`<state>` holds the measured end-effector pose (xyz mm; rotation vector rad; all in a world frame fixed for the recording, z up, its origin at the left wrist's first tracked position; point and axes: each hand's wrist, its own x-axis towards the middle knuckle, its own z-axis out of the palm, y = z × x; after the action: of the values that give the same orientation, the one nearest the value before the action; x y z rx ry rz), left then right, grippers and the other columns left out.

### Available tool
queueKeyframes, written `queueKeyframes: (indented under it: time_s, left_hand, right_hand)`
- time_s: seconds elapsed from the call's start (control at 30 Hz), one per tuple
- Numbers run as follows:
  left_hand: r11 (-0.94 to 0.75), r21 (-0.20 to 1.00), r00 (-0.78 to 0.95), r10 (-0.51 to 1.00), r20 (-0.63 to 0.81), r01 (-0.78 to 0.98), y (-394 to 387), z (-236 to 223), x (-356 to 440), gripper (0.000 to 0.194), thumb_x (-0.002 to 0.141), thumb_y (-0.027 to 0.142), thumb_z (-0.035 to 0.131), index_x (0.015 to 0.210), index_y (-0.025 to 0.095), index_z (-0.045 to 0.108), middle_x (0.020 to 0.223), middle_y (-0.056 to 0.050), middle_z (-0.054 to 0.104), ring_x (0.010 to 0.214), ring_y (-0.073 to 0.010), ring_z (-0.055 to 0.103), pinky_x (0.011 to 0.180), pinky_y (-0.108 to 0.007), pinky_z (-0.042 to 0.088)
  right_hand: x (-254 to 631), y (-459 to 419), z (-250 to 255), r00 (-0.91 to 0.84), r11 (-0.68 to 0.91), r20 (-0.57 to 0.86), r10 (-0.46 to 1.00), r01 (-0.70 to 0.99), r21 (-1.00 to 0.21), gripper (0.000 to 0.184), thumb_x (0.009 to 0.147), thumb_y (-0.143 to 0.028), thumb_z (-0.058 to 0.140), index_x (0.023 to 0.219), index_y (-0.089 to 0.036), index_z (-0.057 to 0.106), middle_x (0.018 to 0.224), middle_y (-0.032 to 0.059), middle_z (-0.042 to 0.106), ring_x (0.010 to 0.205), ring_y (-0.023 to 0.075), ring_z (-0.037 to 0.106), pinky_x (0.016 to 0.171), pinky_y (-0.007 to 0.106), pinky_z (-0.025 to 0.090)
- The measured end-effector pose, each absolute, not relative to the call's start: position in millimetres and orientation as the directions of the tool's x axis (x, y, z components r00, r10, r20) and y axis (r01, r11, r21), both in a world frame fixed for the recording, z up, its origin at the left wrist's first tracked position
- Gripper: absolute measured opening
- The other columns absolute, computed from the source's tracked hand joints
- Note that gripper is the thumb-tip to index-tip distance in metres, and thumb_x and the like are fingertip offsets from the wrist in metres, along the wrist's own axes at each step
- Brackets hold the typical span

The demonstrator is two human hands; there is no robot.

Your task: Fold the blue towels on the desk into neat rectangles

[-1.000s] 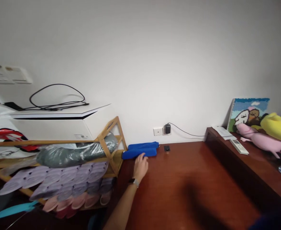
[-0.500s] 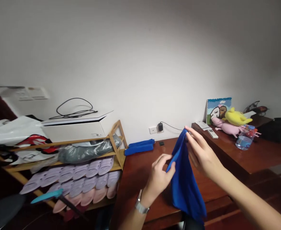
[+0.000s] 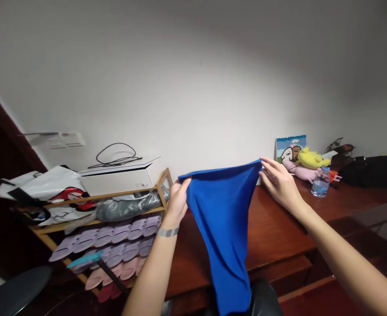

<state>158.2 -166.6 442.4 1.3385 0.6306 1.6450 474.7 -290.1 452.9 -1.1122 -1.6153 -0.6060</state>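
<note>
A blue cloth [image 3: 224, 219] hangs stretched between both my hands above the dark red wooden surface [image 3: 279, 228]. My left hand [image 3: 177, 199], with a watch at the wrist, pinches the cloth's upper left corner. My right hand [image 3: 277, 182] pinches the upper right corner, its other fingers extended. The top edge is pulled nearly straight and the rest of the cloth narrows as it drops toward the bottom of the view.
A bamboo shoe rack [image 3: 114, 219] with several rows of lilac and pink slippers stands at left, a white box [image 3: 117, 177] with a black cable on top. At right sit plush toys [image 3: 307, 162], a picture [image 3: 290, 147] and a water bottle [image 3: 319, 183].
My hands have moved apart and upward, spreading the blue cloth wide. The view has pulled back and right; the folded blue cloths by the wall are now hidden behind it.
</note>
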Motion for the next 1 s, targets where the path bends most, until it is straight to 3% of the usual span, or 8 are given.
queueKeyframes:
  time_s: [0.13,0.23,0.33,0.53,0.67,0.8,0.9,1.0]
  left_hand:
    - [-0.522,0.826,-0.013,0.847,0.531,-0.212,-177.7,471.8,177.3,0.045,0.079,0.061,0.079,0.089,0.018,0.069,0.084,-0.001,0.073,0.081,-0.0187,0.068,0.077,-0.03,0.056]
    - [-0.606,0.787,0.153,0.772,0.617,-0.116,-195.1,479.7,198.8,0.043,0.084,0.06,0.074,0.092,0.018,0.071,0.087,-0.002,0.074,0.083,-0.0196,0.068,0.076,-0.03,0.055]
    - [-0.697,0.716,0.412,0.642,0.646,-0.038,-215.2,479.5,218.6,0.036,0.09,0.055,0.07,0.096,0.019,0.071,0.095,-0.003,0.075,0.092,-0.0212,0.069,0.083,-0.031,0.053]
    - [-0.613,0.788,0.505,0.661,0.555,-0.064,-217.7,460.8,212.2,0.052,0.089,0.066,0.069,0.114,0.022,0.054,0.074,0.005,0.066,0.062,-0.0122,0.058,0.06,-0.023,0.044]
    - [-0.632,0.771,0.578,0.658,0.482,0.076,-213.0,407.5,191.5,0.056,0.089,0.066,0.068,0.122,0.022,0.057,0.085,0.0,0.072,0.071,-0.0175,0.065,0.066,-0.026,0.048]
    - [-0.64,0.601,0.62,0.731,0.285,0.479,-221.5,313.6,176.9,0.026,0.095,0.046,0.065,0.106,0.022,0.068,0.087,-0.003,0.075,0.076,-0.0215,0.07,0.069,-0.028,0.046]
    - [-0.542,0.496,0.518,0.832,0.201,0.678,-217.8,252.3,164.8,0.017,0.1,0.029,0.053,0.097,0.024,0.068,0.094,-0.006,0.077,0.087,-0.0226,0.072,0.073,-0.027,0.044]
    - [-0.445,0.493,0.421,0.892,0.166,0.748,-201.8,218.0,146.8,0.016,0.098,0.022,0.052,0.096,0.024,0.067,0.094,-0.006,0.077,0.088,-0.0225,0.073,0.073,-0.026,0.043]
  right_hand:
    - [470.1,-291.2,460.8,-0.006,0.404,0.929,0.37,0.901,-0.155,0.03,0.099,-0.046,0.062,0.12,-0.028,0.075,0.117,0.0096,0.077,0.112,0.0329,0.069,0.102,0.059,0.055]
    - [446.6,-294.8,462.4,-0.056,0.43,0.901,0.431,0.89,-0.15,0.052,0.089,-0.052,0.075,0.133,-0.025,0.066,0.132,0.0137,0.071,0.125,0.0371,0.062,0.105,0.061,0.052]
    - [413.1,-296.3,459.6,-0.135,0.585,0.852,0.507,0.779,-0.225,0.064,0.089,-0.049,0.076,0.145,-0.027,0.054,0.141,0.0119,0.065,0.129,0.0318,0.062,0.106,0.052,0.054]
    - [383.0,-290.4,460.7,-0.181,0.68,0.748,0.639,0.588,-0.439,0.021,0.1,-0.027,0.058,0.117,-0.026,0.07,0.109,0.0039,0.078,0.1,0.0218,0.074,0.089,0.036,0.058]
    - [386.0,-290.5,462.9,-0.151,0.632,0.711,0.687,0.607,-0.482,0.018,0.098,-0.026,0.058,0.106,-0.024,0.074,0.102,0.003,0.08,0.092,0.0211,0.074,0.083,0.032,0.055]
    - [396.6,-291.3,464.1,-0.029,0.554,0.72,0.693,0.662,-0.506,0.02,0.094,-0.026,0.059,0.103,-0.021,0.076,0.094,0.0025,0.08,0.079,0.0191,0.072,0.073,0.029,0.053]
    - [410.7,-291.5,467.5,-0.005,0.529,0.737,0.676,0.699,-0.481,0.021,0.092,-0.028,0.061,0.101,-0.021,0.079,0.093,0.0025,0.081,0.08,0.0199,0.073,0.075,0.029,0.053]
    - [430.0,-294.1,473.1,0.074,0.515,0.776,0.627,0.708,-0.484,0.022,0.092,-0.034,0.064,0.099,-0.021,0.08,0.095,0.0034,0.082,0.086,0.0215,0.073,0.077,0.03,0.054]
